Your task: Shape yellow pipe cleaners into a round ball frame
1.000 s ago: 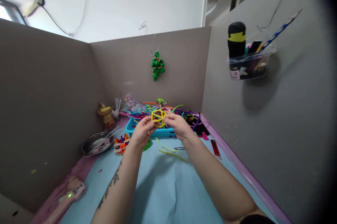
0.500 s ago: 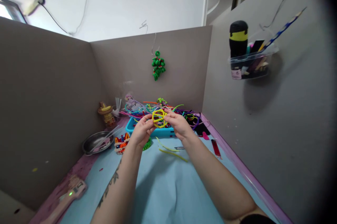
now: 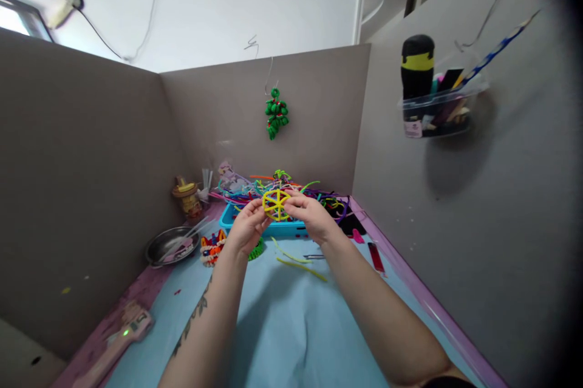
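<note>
Between my two hands is a yellow pipe-cleaner wheel [image 3: 276, 205], a ring crossed by several spokes, raised above the table. My left hand [image 3: 248, 225] pinches its left edge, while the fingers of my right hand [image 3: 310, 213] close on its right side. Behind it stands a blue tray [image 3: 228, 218] heaped with loose pipe cleaners [image 3: 246, 187] in many colours. Below my hands, yellow-green pipe-cleaner pieces [image 3: 301, 268] lie on the light blue table cover [image 3: 282, 321].
Left are a metal bowl [image 3: 157, 248], orange-and-white beaded pieces [image 3: 212, 249] and a pink device [image 3: 132, 327] with a green light. Right lies a red object [image 3: 376, 257]. Partitions enclose the table; a green ornament [image 3: 276, 115] and a plastic holder [image 3: 437, 115] hang there.
The yellow wheel has turned to face me more squarely, so its spokes show clearly. Both hands keep hold of it. The whole view has shifted slightly.
</note>
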`<action>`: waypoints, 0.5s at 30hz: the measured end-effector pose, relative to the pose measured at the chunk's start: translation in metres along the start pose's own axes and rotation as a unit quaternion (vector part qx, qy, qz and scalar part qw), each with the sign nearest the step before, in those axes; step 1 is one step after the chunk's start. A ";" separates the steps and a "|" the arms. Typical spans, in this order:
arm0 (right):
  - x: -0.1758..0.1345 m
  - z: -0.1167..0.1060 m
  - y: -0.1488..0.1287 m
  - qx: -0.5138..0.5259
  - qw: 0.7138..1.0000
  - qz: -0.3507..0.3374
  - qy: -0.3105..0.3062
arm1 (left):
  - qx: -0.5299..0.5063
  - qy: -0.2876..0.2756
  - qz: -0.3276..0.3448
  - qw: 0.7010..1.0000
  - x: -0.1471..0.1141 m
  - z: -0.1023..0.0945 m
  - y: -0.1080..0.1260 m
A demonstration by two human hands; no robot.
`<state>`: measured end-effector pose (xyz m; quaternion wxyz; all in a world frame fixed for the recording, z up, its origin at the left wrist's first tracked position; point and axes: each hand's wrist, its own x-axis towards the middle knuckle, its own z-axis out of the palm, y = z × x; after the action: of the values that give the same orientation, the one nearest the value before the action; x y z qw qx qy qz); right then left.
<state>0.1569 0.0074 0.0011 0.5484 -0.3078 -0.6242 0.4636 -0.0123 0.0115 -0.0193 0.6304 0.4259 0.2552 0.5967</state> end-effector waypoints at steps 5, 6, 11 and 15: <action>-0.001 0.006 0.000 -0.013 1.000 0.006 0.022 | 0.016 0.009 0.002 1.000 0.001 0.001 -0.003; -0.001 0.007 0.001 -0.017 0.999 0.006 0.029 | 0.025 0.015 0.002 1.000 0.001 0.002 -0.003; 0.001 0.005 0.005 -0.042 0.998 -0.016 0.050 | 0.080 0.078 0.036 0.993 -0.005 0.008 0.012; 0.002 0.002 0.008 0.032 0.998 0.039 -0.023 | 0.122 0.117 0.145 0.975 -0.017 0.017 0.047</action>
<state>0.1536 0.0119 -0.0054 0.5248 -0.3034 -0.6089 0.5116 -0.0262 -0.0125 0.0259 0.4462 0.4590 0.3335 0.6921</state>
